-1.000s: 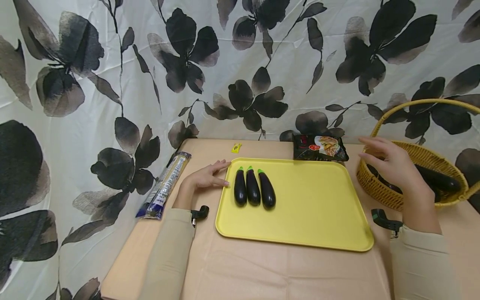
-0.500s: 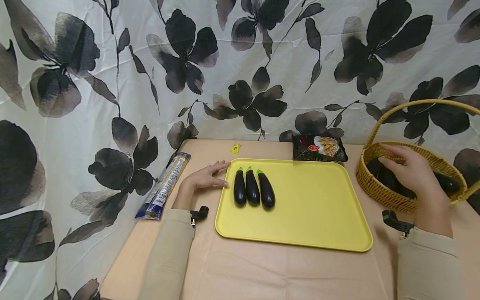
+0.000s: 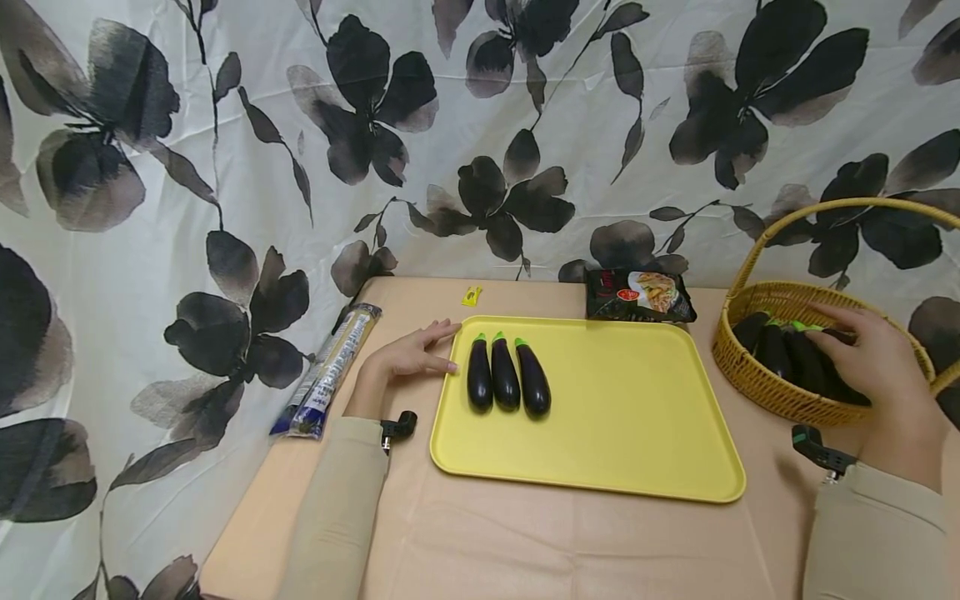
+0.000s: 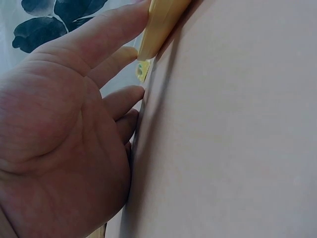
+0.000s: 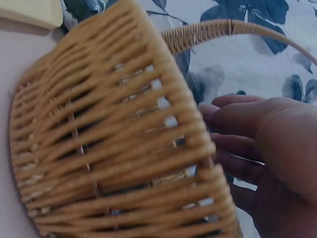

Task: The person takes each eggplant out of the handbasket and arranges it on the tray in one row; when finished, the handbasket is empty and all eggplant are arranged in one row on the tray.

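Note:
My left hand (image 3: 411, 352) lies at the left edge of a yellow tray (image 3: 630, 408), fingers extended and thumb at its rim. In the left wrist view, the thumb and a fingertip meet the tray's side (image 4: 163, 25). On the tray's left part, three small dark eggplants (image 3: 506, 375) lie side by side, green stems away from me. My right hand (image 3: 885, 354) reaches over the rim of a wicker basket (image 3: 765, 400), above several more eggplants (image 3: 806, 362). Its fingers look loosely bent behind the rim in the right wrist view, where the basket hides the eggplants.
A black food packet (image 3: 640, 296) stands behind the tray's far edge. Long blue-and-silver packages (image 3: 330, 375) lie left of my left hand. A small yellow packet (image 3: 472, 296) sits farther back. The basket's tall handle (image 3: 847, 204) arches upward; a floral curtain hangs behind.
My right hand has moved rightward and down from the basket's left side to over its right part, uncovering eggplants with green stems. The left hand and the tray's eggplants have stayed put.

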A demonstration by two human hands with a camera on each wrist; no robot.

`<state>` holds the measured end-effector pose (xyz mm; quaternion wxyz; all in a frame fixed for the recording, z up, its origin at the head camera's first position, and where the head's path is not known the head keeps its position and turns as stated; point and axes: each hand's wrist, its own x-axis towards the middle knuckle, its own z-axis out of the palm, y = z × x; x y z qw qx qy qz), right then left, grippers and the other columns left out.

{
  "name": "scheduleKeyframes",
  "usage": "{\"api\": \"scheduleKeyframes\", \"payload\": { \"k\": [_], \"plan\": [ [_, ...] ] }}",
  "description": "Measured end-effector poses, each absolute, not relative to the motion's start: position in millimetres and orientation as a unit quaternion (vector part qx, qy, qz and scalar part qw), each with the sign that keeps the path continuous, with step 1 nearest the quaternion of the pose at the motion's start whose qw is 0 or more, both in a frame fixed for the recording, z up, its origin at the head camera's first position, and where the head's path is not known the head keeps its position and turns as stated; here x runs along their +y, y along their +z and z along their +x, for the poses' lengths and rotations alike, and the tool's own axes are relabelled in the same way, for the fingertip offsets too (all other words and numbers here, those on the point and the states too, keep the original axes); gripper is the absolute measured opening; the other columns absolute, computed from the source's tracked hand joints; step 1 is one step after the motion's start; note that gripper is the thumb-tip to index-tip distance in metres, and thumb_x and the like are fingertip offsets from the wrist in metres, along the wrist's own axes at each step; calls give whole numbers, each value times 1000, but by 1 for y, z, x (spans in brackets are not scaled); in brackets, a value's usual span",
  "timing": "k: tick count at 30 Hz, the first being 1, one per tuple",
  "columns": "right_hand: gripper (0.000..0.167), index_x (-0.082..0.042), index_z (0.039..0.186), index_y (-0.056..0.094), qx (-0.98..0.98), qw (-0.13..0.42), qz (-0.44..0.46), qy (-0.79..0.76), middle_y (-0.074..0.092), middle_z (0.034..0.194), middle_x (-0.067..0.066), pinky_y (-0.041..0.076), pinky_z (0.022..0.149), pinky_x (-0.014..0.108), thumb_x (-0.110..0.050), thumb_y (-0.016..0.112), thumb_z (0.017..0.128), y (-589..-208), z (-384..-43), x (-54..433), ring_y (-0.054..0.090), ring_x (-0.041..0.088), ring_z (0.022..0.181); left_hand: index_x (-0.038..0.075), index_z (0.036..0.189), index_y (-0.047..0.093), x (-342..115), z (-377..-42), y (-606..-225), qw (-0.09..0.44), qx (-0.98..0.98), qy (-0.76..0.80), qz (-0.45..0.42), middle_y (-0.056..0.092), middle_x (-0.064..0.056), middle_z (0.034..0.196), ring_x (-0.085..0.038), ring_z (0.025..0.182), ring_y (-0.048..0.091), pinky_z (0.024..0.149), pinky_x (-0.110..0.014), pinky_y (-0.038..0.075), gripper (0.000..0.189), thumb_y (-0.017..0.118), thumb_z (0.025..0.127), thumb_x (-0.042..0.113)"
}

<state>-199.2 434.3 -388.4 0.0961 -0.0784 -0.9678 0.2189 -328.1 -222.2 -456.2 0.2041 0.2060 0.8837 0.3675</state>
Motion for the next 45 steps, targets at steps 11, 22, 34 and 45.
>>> {"api": "scheduleKeyframes", "payload": {
  "k": [11,22,34,45],
  "plan": [
    [58,3,157,33,-976,88,-119,160,33,149,46,17,117,77,-21,53,109,-398,-194,454,26,67,137,32,163,36,-223,-329,-454,206,886,367,196,10,-2,177,-25,164,-3,132,-55,1,95,87,84,46],
    [69,0,161,22,-970,23,-181,160,30,149,48,16,116,79,-24,57,107,-400,-196,451,25,68,136,29,164,36,-221,-330,-453,205,881,375,202,10,-5,177,-28,164,-3,132,-55,1,95,86,84,44],
    [71,6,157,27,-976,-17,-157,151,36,143,49,30,106,80,-23,63,103,-404,-200,455,33,72,125,30,164,36,-222,-330,-454,204,886,366,200,10,-4,177,-26,164,-3,131,-56,-1,95,86,85,45],
    [67,10,154,30,-977,-18,-142,159,41,132,49,34,103,81,-18,63,101,-401,-200,453,37,72,119,31,163,35,-223,-330,-452,209,884,370,195,10,-3,177,-26,164,-2,131,-55,0,97,87,83,47]
  ]
}}
